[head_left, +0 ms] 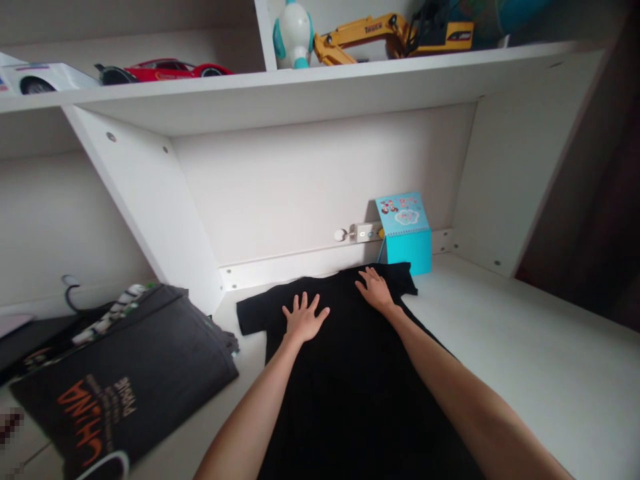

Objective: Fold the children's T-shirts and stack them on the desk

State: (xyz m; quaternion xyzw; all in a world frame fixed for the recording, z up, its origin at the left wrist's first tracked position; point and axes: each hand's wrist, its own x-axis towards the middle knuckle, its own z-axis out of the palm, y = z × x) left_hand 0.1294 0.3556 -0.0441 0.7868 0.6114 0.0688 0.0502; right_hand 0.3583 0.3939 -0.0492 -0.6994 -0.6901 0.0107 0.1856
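Note:
A black T-shirt [345, 373] lies spread out on the white desk, its neckline toward the back wall and its lower part running off the bottom of the view. My left hand [303, 319] rests flat on its upper left area with the fingers spread. Over on the upper right, near the shoulder, my right hand [375, 289] lies on the fabric with fingers stretched out. Neither hand grips anything. The right sleeve end touches or nearly touches a blue desk calendar [409, 248].
Folded dark grey clothes [145, 373] with orange lettering lie at the left, beside a hanger hook [71, 293]. A power strip [367, 232] sits against the back wall. Above, the shelf [320, 77] carries a red toy car [165, 70] and a yellow toy excavator [370, 33].

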